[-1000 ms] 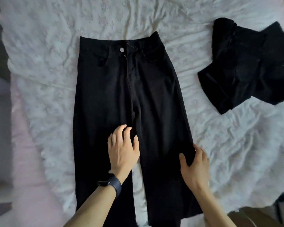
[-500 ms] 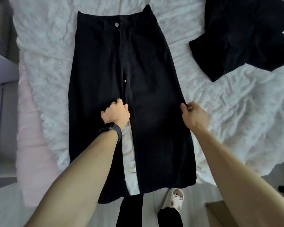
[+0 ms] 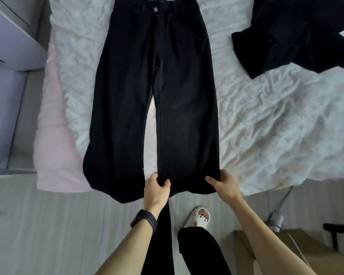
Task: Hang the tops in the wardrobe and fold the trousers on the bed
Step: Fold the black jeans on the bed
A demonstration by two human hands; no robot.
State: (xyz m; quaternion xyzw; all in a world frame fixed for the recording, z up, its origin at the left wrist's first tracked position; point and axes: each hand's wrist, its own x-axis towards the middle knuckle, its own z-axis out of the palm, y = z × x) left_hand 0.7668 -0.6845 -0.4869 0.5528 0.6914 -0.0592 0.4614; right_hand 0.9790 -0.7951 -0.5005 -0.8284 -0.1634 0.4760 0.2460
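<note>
Head view: left hand and right hand pinch the black trousers' right-leg hem, thumbs on top.

Long black trousers of heavy cloth lie flat on a rumpled white floral bedspread, waistband at 12 o'clock and hems hanging over the bed's edge toward 6 o'clock. The left hand pinches the inner edge of the leg on the 3 o'clock side near its hem, and the right hand grips that leg's outer edge. A crumpled black garment lies at 2 o'clock, well apart. A black wristband circles the left wrist. A white perforated clog stands on the pale wooden floor at 6 o'clock.
</note>
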